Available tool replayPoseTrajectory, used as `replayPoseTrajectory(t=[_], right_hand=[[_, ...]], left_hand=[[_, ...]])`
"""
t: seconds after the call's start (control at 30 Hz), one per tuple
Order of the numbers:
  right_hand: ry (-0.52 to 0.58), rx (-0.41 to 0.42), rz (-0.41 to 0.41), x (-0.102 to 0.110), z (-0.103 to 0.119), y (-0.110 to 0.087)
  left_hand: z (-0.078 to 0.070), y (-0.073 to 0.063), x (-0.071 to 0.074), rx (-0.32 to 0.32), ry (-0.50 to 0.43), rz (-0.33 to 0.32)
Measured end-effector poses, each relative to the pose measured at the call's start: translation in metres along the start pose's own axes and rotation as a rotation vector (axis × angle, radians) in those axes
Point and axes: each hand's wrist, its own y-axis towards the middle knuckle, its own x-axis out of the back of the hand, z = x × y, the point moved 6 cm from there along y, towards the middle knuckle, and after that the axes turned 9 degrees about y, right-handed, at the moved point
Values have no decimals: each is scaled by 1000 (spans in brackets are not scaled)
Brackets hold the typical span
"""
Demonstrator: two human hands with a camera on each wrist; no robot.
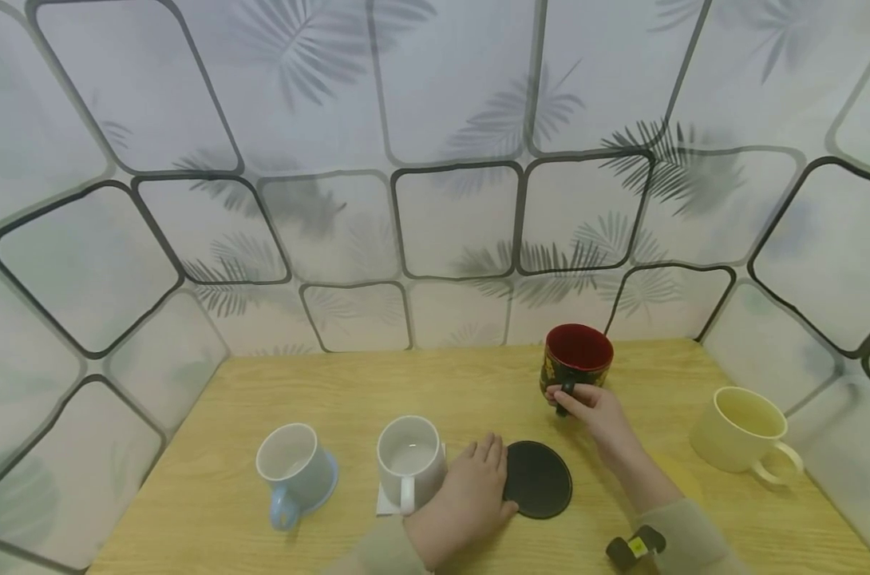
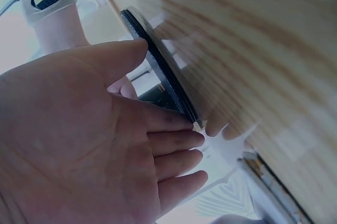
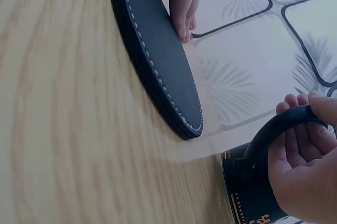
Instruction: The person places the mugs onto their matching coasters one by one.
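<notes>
My right hand [image 1: 599, 415] holds the black handle of a mug [image 3: 250, 182]; in the head view this dark, gold-patterned mug [image 1: 577, 351] shows a red inside. Its fingers and thumb close round the handle in the right wrist view. Just left of it lies a round black coaster [image 1: 538, 479] with white stitching and a layered edge. My left hand [image 1: 471, 491] rests against the coaster's left side, thumb and index finger touching its rim, the fingers nearly straight. A white mug [image 1: 401, 451] on a white square coaster [image 1: 388, 505] stands close to that hand's left.
A pale blue-and-white mug [image 1: 291, 463] stands at the left on a light blue coaster [image 1: 330, 483]. A yellow mug [image 1: 737, 431] is at the right end of the wooden table [image 1: 212, 447]. Patterned fabric [image 1: 456, 224] surrounds the table's back and sides.
</notes>
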Motion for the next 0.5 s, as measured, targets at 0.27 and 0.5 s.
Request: replayPoseTrajectory(t=[0.27, 0.5], right_hand=[[-4, 12, 23, 0, -1, 2], [19, 68, 17, 1, -3, 3]], left_hand=[[1, 1, -1, -1, -2, 4], [0, 1, -2, 0, 11, -1]])
